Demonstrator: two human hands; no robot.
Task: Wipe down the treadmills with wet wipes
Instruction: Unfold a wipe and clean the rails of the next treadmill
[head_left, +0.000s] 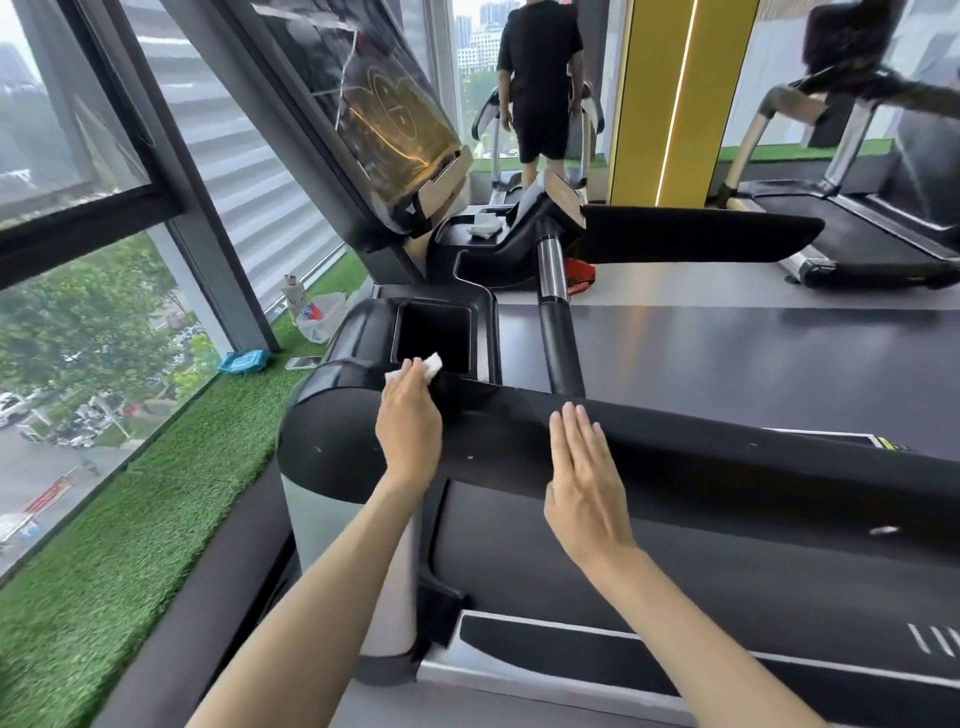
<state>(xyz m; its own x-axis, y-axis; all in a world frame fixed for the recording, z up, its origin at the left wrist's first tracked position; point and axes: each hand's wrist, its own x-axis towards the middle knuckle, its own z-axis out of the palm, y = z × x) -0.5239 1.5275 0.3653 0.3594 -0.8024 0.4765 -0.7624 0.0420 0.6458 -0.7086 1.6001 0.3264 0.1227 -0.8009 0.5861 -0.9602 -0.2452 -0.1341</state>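
Left grip (408, 421) holds the wet wipe (430, 362) bunched under its fingers on the treadmill (332, 441); right grip (584, 483) flat, fingers straight, holding nothing.
Wipe sits at the near rim of the cup holder (434, 338), where the handrail (727, 457) meets the console. Likely mid-job: black plastic shows no clean/dirty line, so the done share is unclear; handrail, screen (384, 119) and second treadmill (857, 244) probably remain. Wipe's free end pokes past the fingertips, away from the person. Handrail's long axis runs left to right, dropping slightly rightward.
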